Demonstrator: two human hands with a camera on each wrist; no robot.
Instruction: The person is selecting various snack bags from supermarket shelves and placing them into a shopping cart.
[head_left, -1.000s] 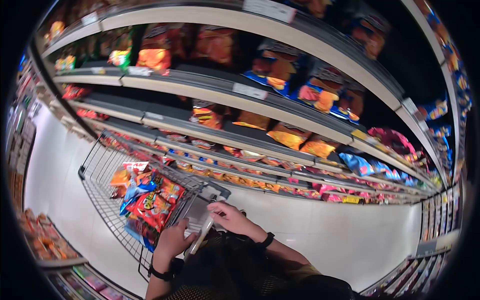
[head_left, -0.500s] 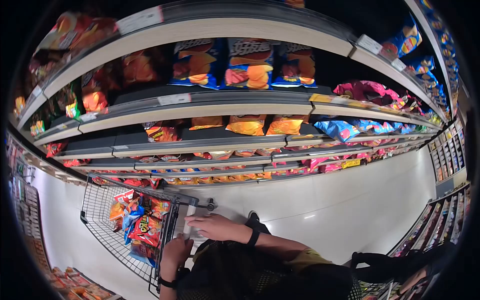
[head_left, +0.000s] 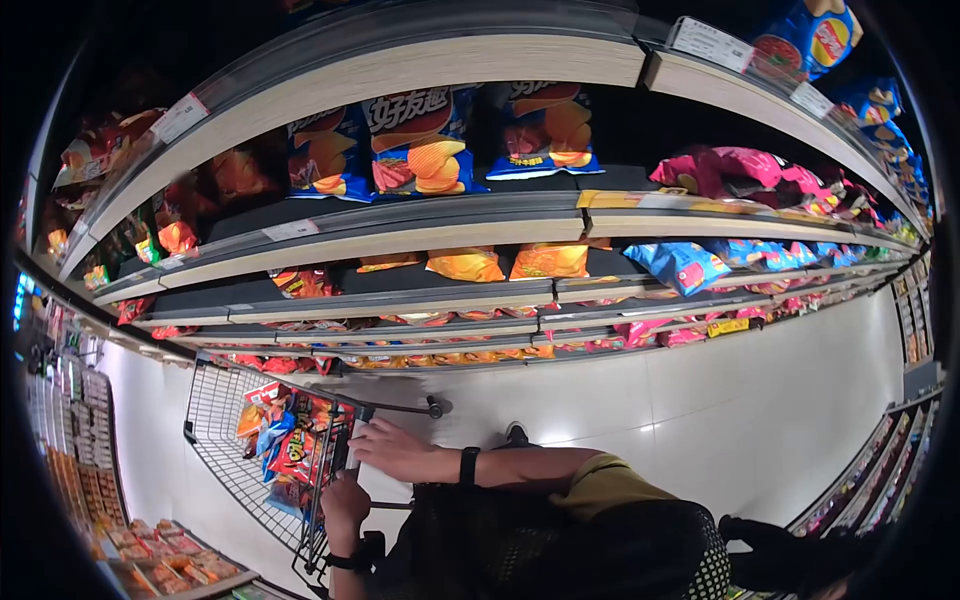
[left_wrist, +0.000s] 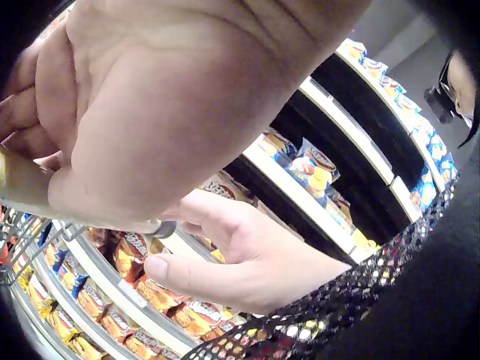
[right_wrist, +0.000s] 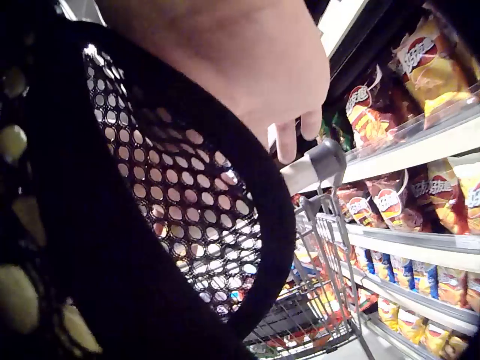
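Note:
A wire shopping cart stands at the lower left, holding several snack bags, among them a red one. My left hand grips the near end of the cart's handle, its fingers curled round the bar in the left wrist view. Farther along the bar, my right hand rests with relaxed fingers. In the right wrist view its fingertips hang over the pale handle, beside the grey end cap. The left wrist view shows the right thumb stretched out, apart from the fingers.
Long shelves of chips run across the front, with blue bags, pink bags and orange bags. Packed goods lie on a display at the lower left. Pale floor extends to the right; more racks stand there.
The head view has levelled, and the shelf goods have shifted left and look larger. Both hands remain at the handle; the right hand has settled lower onto the bar.

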